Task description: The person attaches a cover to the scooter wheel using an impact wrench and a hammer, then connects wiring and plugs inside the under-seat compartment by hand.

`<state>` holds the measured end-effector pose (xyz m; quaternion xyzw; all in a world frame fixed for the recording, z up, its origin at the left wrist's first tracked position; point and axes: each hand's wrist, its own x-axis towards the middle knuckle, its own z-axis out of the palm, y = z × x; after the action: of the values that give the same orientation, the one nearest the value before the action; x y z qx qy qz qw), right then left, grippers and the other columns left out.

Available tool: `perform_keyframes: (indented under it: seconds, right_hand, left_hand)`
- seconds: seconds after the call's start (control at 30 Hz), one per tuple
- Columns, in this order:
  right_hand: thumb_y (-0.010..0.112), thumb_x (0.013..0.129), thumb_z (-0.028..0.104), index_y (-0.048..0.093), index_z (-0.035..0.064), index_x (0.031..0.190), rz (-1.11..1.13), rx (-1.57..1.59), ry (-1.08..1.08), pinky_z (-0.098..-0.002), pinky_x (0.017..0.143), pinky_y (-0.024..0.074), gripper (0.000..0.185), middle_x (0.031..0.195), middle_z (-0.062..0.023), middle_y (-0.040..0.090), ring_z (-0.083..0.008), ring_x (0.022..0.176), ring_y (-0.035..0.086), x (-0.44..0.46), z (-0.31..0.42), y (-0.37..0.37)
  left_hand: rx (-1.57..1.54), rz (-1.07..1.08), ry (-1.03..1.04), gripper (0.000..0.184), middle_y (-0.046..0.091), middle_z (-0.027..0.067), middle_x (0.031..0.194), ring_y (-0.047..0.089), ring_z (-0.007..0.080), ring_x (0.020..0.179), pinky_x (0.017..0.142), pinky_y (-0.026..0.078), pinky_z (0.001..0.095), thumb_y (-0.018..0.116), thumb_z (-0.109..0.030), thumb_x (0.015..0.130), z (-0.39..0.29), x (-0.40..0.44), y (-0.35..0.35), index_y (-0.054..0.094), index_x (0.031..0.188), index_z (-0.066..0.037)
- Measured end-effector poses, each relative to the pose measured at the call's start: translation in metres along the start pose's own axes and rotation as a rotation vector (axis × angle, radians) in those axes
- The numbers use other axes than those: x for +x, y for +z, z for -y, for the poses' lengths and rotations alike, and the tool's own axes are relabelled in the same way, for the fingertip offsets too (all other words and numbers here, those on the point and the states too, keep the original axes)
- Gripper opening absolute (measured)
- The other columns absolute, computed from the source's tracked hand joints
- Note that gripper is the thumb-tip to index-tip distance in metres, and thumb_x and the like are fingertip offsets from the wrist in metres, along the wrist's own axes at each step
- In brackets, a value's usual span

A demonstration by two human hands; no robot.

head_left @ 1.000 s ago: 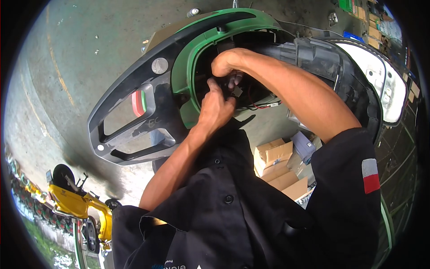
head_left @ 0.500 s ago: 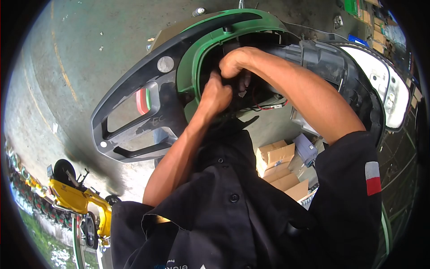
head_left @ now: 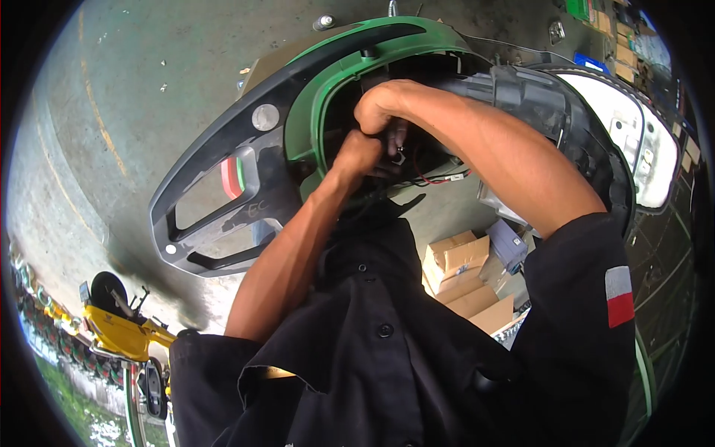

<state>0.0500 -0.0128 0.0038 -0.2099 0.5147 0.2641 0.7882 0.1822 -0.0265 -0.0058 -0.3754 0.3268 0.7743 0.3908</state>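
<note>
My left hand (head_left: 359, 154) is inside the opening of a green body panel (head_left: 304, 127), its fingers curled into the shade. My right hand (head_left: 381, 108) reaches in from the right, bent sharply at the wrist, right beside the left hand. Its fingers are bent and partly visible in the dark. What either hand grips is too dark to make out. A small shiny piece (head_left: 400, 157) shows by the fingers. Red and black wires with a white connector (head_left: 455, 178) lie to the right. A black grab rail (head_left: 216, 141) is fixed along the panel's left side.
Black plastic housing (head_left: 530, 97) and a white panel (head_left: 622, 127) extend to the right. Opened cardboard boxes (head_left: 458, 257) and a grey-blue box (head_left: 508, 244) are below. A yellow scooter (head_left: 115, 331) stands at the lower left. A small bottle (head_left: 324, 22) lies on the floor behind.
My left hand has turned and its extended index finger no longer shows. My right hand stays in nearly the same place. The small shiny piece by the fingers has shifted slightly.
</note>
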Motion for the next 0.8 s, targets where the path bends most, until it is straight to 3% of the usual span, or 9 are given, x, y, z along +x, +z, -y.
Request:
perform_keyframes:
  seconds: [0.07, 0.1, 0.43, 0.63, 0.73, 0.8]
  right_hand:
    - [0.043, 0.091, 0.005, 0.065, -0.0057, 0.105, -0.046, 0.127, -0.018, -0.0299, 0.059, 0.0601, 0.028, 0.093, -0.0147, 0.073, -0.0183, 0.075, 0.073, 0.003, -0.001, 0.002]
    - [0.046, 0.094, 0.014, 0.066, 0.0, 0.102, -0.061, 0.133, -0.01, -0.0286, 0.055, 0.0575, 0.026, 0.087, -0.0101, 0.074, -0.0171, 0.062, 0.069, 0.006, 0.0, 0.004]
    - [0.047, 0.091, 0.008, 0.068, -0.0035, 0.099, -0.122, 0.19, 0.01, -0.0311, 0.055, 0.0595, 0.025, 0.088, -0.0138, 0.073, -0.0202, 0.065, 0.071, 0.01, 0.004, 0.012]
    - [0.049, 0.088, 0.002, 0.067, -0.0045, 0.102, -0.152, 0.212, 0.008, -0.0319, 0.054, 0.0601, 0.023, 0.086, -0.015, 0.071, -0.0218, 0.064, 0.07, 0.007, 0.007, 0.008]
    - [0.041, 0.089, 0.0, 0.065, -0.0068, 0.104, -0.124, 0.257, 0.0, -0.0318, 0.056, 0.0601, 0.029, 0.093, -0.016, 0.07, -0.022, 0.072, 0.072, -0.001, 0.011, 0.009]
    - [0.042, 0.089, 0.001, 0.066, -0.0061, 0.102, -0.132, 0.215, 0.019, -0.0324, 0.056, 0.0595, 0.028, 0.09, -0.0157, 0.071, -0.0219, 0.069, 0.071, 0.001, 0.012, 0.009]
  left_hand:
    - [0.02, -0.012, 0.008, 0.028, 0.069, 0.019, 0.101, 0.072, 0.0321, 0.082, 0.069, 0.062, 0.0407, 0.038, -0.006, 0.093, 0.001, 0.001, -0.003, 0.06, 0.108, 0.004]
    - [0.026, -0.003, 0.03, 0.027, 0.069, 0.0191, 0.1, 0.072, 0.0323, 0.081, 0.069, 0.062, 0.0408, 0.04, -0.006, 0.093, 0.004, 0.004, -0.005, 0.061, 0.107, 0.005]
    - [0.094, -0.029, 0.174, 0.025, 0.071, 0.016, 0.086, 0.072, 0.0276, 0.076, 0.067, 0.061, 0.0378, 0.047, -0.005, 0.088, 0.005, -0.009, -0.01, 0.065, 0.102, 0.003]
    - [-0.216, 0.076, 0.092, 0.021, 0.07, 0.0131, 0.094, 0.072, 0.0256, 0.081, 0.069, 0.06, 0.0348, 0.053, -0.01, 0.09, 0.011, -0.006, -0.012, 0.064, 0.105, 0.001]
    - [-0.187, 0.1, 0.064, 0.021, 0.068, 0.0126, 0.098, 0.072, 0.0261, 0.083, 0.069, 0.06, 0.0343, 0.055, -0.012, 0.092, 0.014, -0.001, -0.015, 0.063, 0.106, 0.001]
    - [-0.197, 0.1, 0.065, 0.02, 0.069, 0.0126, 0.097, 0.072, 0.0261, 0.083, 0.069, 0.061, 0.0346, 0.054, -0.012, 0.092, 0.013, -0.004, -0.015, 0.063, 0.105, 0.0]
